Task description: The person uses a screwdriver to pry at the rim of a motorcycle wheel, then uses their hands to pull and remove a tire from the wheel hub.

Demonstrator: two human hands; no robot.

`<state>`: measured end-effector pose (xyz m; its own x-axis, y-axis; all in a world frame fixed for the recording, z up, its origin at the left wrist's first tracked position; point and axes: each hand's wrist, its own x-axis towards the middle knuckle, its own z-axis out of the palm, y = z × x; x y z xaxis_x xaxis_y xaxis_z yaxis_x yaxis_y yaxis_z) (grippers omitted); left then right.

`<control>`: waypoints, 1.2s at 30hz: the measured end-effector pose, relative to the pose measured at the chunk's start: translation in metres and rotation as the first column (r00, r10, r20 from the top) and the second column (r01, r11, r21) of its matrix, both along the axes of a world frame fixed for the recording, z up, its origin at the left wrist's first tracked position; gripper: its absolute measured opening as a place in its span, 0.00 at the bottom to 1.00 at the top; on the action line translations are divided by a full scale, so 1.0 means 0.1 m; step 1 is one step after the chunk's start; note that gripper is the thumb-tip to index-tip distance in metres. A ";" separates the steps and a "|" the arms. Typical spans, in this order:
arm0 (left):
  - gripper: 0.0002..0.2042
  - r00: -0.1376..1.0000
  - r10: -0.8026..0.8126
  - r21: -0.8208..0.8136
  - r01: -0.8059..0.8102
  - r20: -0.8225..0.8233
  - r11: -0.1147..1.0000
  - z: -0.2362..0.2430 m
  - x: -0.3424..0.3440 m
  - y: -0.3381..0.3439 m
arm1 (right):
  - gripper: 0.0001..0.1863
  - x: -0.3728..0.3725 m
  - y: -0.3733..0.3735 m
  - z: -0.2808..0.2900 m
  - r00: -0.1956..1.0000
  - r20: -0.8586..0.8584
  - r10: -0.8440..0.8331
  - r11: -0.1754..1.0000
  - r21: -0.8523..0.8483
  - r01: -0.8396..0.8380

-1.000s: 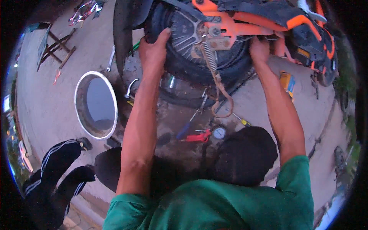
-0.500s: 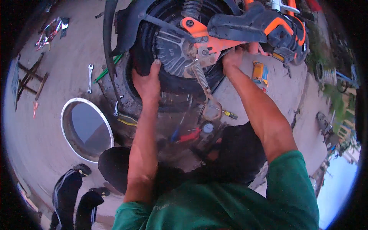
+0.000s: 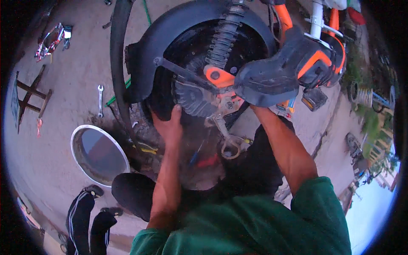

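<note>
The rear wheel of an orange-and-black two-wheeler stands before me, with a finned hub [image 3: 193, 100] and a black tyre [image 3: 159, 100] under a black mudguard [image 3: 142, 68]. My left hand [image 3: 169, 127] is closed on the tyre's near left part, its thumb up beside the hub and its fingers hidden behind the rubber. My right hand reaches under a black side cover [image 3: 267, 83]; only the wrist [image 3: 260, 111] shows, and the fingers are hidden. Between my arms are a spring shock absorber [image 3: 225, 40], an orange bracket [image 3: 219, 76] and a small side-stand spring [image 3: 222, 126].
A round white-rimmed basin of water [image 3: 100, 155] stands at left. An open-end wrench [image 3: 100, 101] and a wooden stool [image 3: 32, 95] lie beyond it. Someone in dark striped trousers [image 3: 80, 216] stands at lower left. A red-handled tool [image 3: 208, 161] lies between my knees.
The wheel and frame have tilted and risen, bringing more mudguard and shock absorber into view. My right hand has slipped out of sight behind the side cover. The left hand keeps hold of the tyre.
</note>
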<state>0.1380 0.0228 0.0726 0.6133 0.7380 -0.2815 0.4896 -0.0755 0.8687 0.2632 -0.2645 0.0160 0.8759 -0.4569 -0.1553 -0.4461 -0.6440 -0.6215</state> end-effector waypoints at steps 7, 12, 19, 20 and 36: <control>0.38 0.983 0.042 -0.155 -0.014 0.176 0.988 0.01 -0.04 -0.04 | 0.22 0.26 0.07 -0.05 0.996 -0.011 0.085 0.996 -0.032 -0.085; 0.38 0.981 -0.004 -0.094 0.022 0.196 0.995 0.23 0.08 -0.17 | 0.22 0.27 -0.13 -0.01 0.991 -0.026 0.132 0.985 -0.106 -0.134; 0.37 0.931 0.220 -0.104 -0.197 0.291 0.975 0.02 -0.03 -0.36 | 0.22 0.40 -0.29 -0.06 0.954 0.000 0.301 0.941 -0.163 -0.297; 0.37 0.925 0.241 -0.102 -0.220 0.294 0.970 0.00 -0.07 -0.40 | 0.22 0.44 -0.32 -0.07 0.945 0.002 0.326 0.931 -0.175 -0.320; 0.26 0.932 0.149 -0.110 -0.119 0.329 0.987 -0.06 -0.07 -0.37 | 0.34 0.27 -0.09 0.13 0.974 -0.154 0.168 0.983 -0.050 -0.177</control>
<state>0.1309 -0.0146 0.0664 0.5799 0.8021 -0.1431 0.1691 0.0533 0.9842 0.2901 -0.2736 0.0294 0.9115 -0.3139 -0.2657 -0.4094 -0.7549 -0.5124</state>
